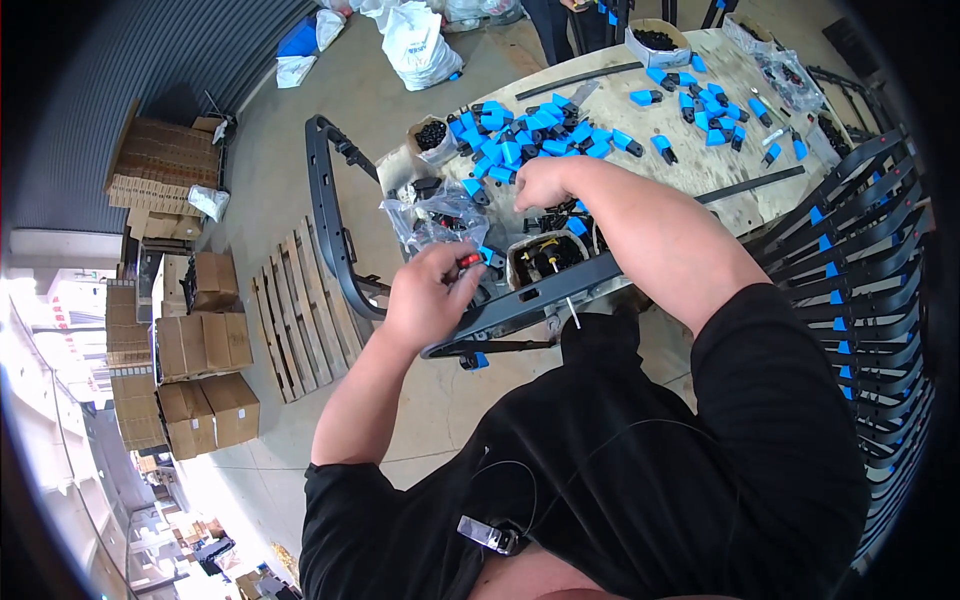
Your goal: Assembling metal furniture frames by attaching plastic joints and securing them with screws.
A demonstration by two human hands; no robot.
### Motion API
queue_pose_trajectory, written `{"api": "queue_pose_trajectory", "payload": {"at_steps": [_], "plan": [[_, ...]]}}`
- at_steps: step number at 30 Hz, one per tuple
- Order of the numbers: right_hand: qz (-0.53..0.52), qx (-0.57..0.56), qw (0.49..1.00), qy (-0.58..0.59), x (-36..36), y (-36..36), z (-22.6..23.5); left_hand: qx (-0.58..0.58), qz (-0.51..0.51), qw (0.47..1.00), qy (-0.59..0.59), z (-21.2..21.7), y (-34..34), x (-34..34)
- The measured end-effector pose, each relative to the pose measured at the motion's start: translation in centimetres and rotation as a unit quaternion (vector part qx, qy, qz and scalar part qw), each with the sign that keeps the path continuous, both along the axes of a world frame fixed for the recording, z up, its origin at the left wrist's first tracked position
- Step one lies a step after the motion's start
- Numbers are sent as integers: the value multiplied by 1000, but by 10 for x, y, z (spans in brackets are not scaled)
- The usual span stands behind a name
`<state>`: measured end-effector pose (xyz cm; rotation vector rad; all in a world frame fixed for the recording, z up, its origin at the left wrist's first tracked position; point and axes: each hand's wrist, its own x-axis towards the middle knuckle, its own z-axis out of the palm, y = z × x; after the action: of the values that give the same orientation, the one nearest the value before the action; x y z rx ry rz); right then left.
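Observation:
My left hand (425, 295) is closed in a pinch on a small red-and-black part (469, 260), just above the near left end of a dark tubular metal frame (500, 310). My right hand (543, 184) reaches over the table with its fingers bent down and pressed together. What lies between those fingers, if anything, is hidden. Below it are loose black parts and an open box (512, 270) with black and yellow pieces. Blue-and-black end pieces (510, 140) lie heaped just beyond the right hand. A clear plastic bag (425, 218) of parts sits beside the left hand.
The frame's upright loop (322, 200) rises off the table's left side. Tubs of small black parts (431, 137) stand on the wooden table (735, 172). Many dark frames (850, 290) are stacked at right. A pallet (300, 310) and cartons (205, 345) stand left; another person (553, 30) is beyond.

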<state>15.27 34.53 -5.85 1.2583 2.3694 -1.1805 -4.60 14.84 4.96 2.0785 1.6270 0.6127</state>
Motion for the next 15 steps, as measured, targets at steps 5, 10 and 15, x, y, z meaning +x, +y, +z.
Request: {"api": "queue_pose_trajectory", "payload": {"at_steps": [5, 10, 15], "plan": [[-1, -20, 999, -32, -3, 3, -3, 81, -112, 990, -32, 10, -20, 19], [-41, -41, 998, -36, -2, 0, 0, 126, -119, 984, 35, -1, -33, 40], [-35, -23, 999, -18, 1, 4, -1, 142, -127, 980, 64, -11, -36, 51]]}}
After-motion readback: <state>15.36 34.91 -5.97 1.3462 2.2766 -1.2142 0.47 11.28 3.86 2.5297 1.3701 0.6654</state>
